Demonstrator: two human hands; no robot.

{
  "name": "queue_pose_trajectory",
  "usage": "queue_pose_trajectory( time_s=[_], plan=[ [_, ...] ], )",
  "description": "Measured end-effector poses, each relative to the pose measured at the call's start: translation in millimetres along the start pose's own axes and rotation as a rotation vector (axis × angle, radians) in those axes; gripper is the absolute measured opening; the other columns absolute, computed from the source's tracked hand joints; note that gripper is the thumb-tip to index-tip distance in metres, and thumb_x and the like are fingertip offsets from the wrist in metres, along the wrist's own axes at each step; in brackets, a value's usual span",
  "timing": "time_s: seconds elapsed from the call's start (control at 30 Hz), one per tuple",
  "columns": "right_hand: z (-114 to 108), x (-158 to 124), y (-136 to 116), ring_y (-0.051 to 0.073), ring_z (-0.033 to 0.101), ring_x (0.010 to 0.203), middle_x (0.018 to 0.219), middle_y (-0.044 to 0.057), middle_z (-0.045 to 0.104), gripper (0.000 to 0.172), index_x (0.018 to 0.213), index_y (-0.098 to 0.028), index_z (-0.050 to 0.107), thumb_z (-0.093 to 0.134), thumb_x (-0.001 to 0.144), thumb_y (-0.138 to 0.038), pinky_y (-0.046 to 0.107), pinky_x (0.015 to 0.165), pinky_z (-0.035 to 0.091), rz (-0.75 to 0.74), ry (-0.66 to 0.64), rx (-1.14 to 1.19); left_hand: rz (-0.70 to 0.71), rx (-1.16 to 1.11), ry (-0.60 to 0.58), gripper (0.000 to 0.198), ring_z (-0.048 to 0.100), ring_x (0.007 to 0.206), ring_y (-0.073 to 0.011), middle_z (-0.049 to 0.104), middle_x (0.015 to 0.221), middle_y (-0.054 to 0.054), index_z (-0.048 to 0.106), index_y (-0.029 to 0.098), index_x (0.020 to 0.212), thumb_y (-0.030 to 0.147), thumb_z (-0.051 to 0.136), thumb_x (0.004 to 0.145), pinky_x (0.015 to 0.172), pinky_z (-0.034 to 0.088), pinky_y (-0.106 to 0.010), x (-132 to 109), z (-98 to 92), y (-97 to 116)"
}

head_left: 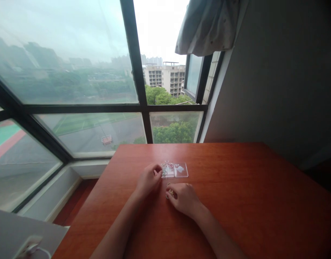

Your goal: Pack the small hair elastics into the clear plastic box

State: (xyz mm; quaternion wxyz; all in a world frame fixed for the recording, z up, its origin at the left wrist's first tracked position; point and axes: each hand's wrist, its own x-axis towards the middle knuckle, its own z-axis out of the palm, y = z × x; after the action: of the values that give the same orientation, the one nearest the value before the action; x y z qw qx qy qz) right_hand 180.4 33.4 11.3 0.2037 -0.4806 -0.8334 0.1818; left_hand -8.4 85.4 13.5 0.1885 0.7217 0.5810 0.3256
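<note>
A small clear plastic case (pixel 168 175) lies opened flat on the table, with several small ring-shaped pieces (pixel 171 166) in its left half. Its transparent lid (pixel 181 171) is folded out to the right and carries a pale printed mark. My left hand (pixel 150 178) is at the case's left edge, fingers curled and pinched together; what is between the fingertips is hidden. Nearer to me, my right hand (pixel 185 197) rests low over the wood, thumb and fingers closed around a pale ring-shaped piece (pixel 167 194) with yellowish bits beside it, too small to name.
The reddish-brown wooden table (pixel 235 187) spreads out to both sides, its far edge close to the dark-framed windows (pixel 142 108). A grey curtain (pixel 208 28) hangs at the upper right beside a dim wall (pixel 276 90). A white cable and socket (pixel 33 248) show at lower left.
</note>
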Motion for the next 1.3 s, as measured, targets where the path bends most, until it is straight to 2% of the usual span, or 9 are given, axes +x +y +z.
queue_pose_trajectory(
  time_s=[0.23, 0.4, 0.53, 0.7, 0.83, 0.93, 1.07, 1.17, 1.3],
  plan=[
    [1, 0, -8, 0.018, 0.066, 0.07, 0.081, 0.005, 0.073, 0.013, 0.089, -0.024, 0.064, 0.052, 0.085, -0.025, 0.026, 0.059, 0.032, 0.025, -0.063, -0.177, 0.011, 0.022, 0.017, 0.011, 0.055, 0.065, -0.0133, 0.064, 0.075, -0.001, 0.063, 0.017, 0.076, 0.022, 0.053, 0.08, 0.061, 0.04, -0.024, -1, 2.2, -1],
    [4, 0, -4, 0.018, 0.065, 0.067, 0.078, 0.004, 0.072, 0.01, 0.085, -0.023, 0.065, 0.055, 0.083, -0.026, 0.025, 0.057, 0.031, 0.038, -0.052, -0.132, 0.035, 0.012, 0.021, 0.011, 0.054, 0.066, -0.014, 0.064, 0.076, -0.002, 0.063, 0.018, 0.077, 0.022, 0.053, 0.081, 0.062, 0.04, -0.024, -2, -0.4, 2],
    [3, 4, 6, 0.014, 0.061, 0.062, 0.069, -0.001, 0.068, 0.01, 0.084, -0.025, 0.066, 0.057, 0.082, -0.026, 0.023, 0.058, 0.032, 0.099, 0.071, 0.078, 0.082, -0.048, -0.006, 0.011, 0.052, 0.064, -0.013, 0.063, 0.074, -0.001, 0.063, 0.017, 0.078, 0.021, 0.053, 0.081, 0.061, 0.039, -0.023, -3, -1.5, 9],
    [-1, 10, 21, 0.011, 0.047, 0.048, 0.051, -0.005, 0.049, 0.017, 0.08, -0.02, 0.066, 0.054, 0.083, -0.032, 0.022, 0.051, 0.032, 0.177, 0.286, 0.318, 0.157, -0.187, -0.155, 0.014, 0.047, 0.061, -0.0106, 0.06, 0.07, 0.0, 0.064, 0.016, 0.079, 0.025, 0.055, 0.083, 0.058, 0.037, -0.021, -7, 2.2, 25],
    [-2, 11, 25, 0.011, 0.043, 0.047, 0.049, -0.006, 0.043, 0.019, 0.078, -0.019, 0.066, 0.055, 0.082, -0.033, 0.021, 0.049, 0.031, 0.175, 0.347, 0.383, 0.182, -0.262, -0.22, 0.013, 0.046, 0.059, -0.0095, 0.058, 0.067, 0.0, 0.066, 0.015, 0.078, 0.025, 0.058, 0.082, 0.056, 0.036, -0.02, -11, 7.9, 35],
    [-2, 10, 25, 0.011, 0.043, 0.047, 0.048, -0.006, 0.043, 0.018, 0.079, -0.019, 0.066, 0.054, 0.082, -0.032, 0.021, 0.05, 0.032, 0.171, 0.344, 0.368, 0.167, -0.265, -0.212, 0.011, 0.047, 0.059, -0.0098, 0.059, 0.067, 0.0, 0.065, 0.015, 0.077, 0.022, 0.057, 0.08, 0.056, 0.036, -0.02, -11, 9.9, 35],
    [-1, 10, 26, 0.011, 0.045, 0.047, 0.049, -0.005, 0.047, 0.016, 0.08, -0.02, 0.067, 0.054, 0.082, -0.029, 0.022, 0.051, 0.032, 0.177, 0.313, 0.314, 0.129, -0.17, -0.075, 0.011, 0.049, 0.06, -0.0109, 0.061, 0.07, 0.0, 0.064, 0.016, 0.076, 0.021, 0.055, 0.08, 0.059, 0.038, -0.022, -6, 7.7, 24],
    [-2, 10, 28, 0.012, 0.05, 0.051, 0.052, -0.004, 0.054, 0.014, 0.08, -0.021, 0.068, 0.055, 0.081, -0.026, 0.021, 0.053, 0.034, 0.181, 0.23, 0.282, 0.085, -0.061, 0.007, 0.011, 0.051, 0.064, -0.0125, 0.063, 0.076, -0.002, 0.064, 0.017, 0.078, 0.021, 0.054, 0.081, 0.061, 0.04, -0.023, -3, 5.6, 11],
    [-5, 7, 30, 0.012, 0.057, 0.059, 0.062, -0.003, 0.063, 0.012, 0.081, -0.022, 0.069, 0.057, 0.079, -0.023, 0.021, 0.057, 0.036, 0.158, 0.095, 0.261, 0.038, 0.07, 0.03, 0.015, 0.054, 0.066, -0.0134, 0.062, 0.078, -0.002, 0.068, 0.02, 0.081, 0.024, 0.054, 0.082, 0.063, 0.041, -0.024, -2, 6.4, -3]
  ],
)
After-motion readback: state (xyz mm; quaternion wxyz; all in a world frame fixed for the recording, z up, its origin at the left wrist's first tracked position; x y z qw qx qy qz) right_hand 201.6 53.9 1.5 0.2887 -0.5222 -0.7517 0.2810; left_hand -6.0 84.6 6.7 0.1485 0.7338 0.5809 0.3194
